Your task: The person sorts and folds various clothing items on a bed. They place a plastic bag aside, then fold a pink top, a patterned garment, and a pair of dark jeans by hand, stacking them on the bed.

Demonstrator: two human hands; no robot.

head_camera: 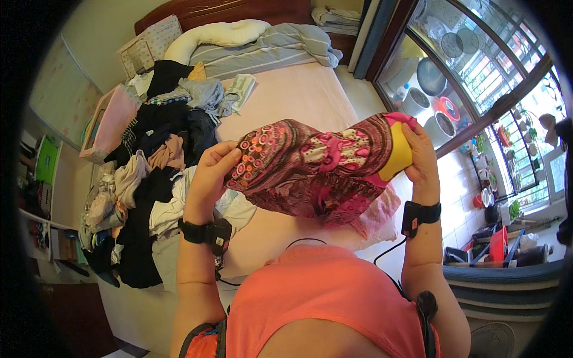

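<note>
A patterned pink and brown garment (322,170) is stretched between my two hands above the bed. My left hand (217,168) grips its left end, near a printed patch of pink and orange circles. At the other end, my right hand (421,156) pinches the cloth beside a yellow panel. The middle of the garment sags and bunches. Below its right side, a pink patterned cloth (380,212) lies on the bed's edge. Which kind of garment I hold cannot be settled from its folds.
A heap of mixed clothes (165,121) covers the left of the bed (286,96). A striped grey quilt (268,49) and a white pillow (215,33) lie near the wooden headboard (215,13). To the right is a glazed sliding door (447,76); shelves (67,192) stand at left.
</note>
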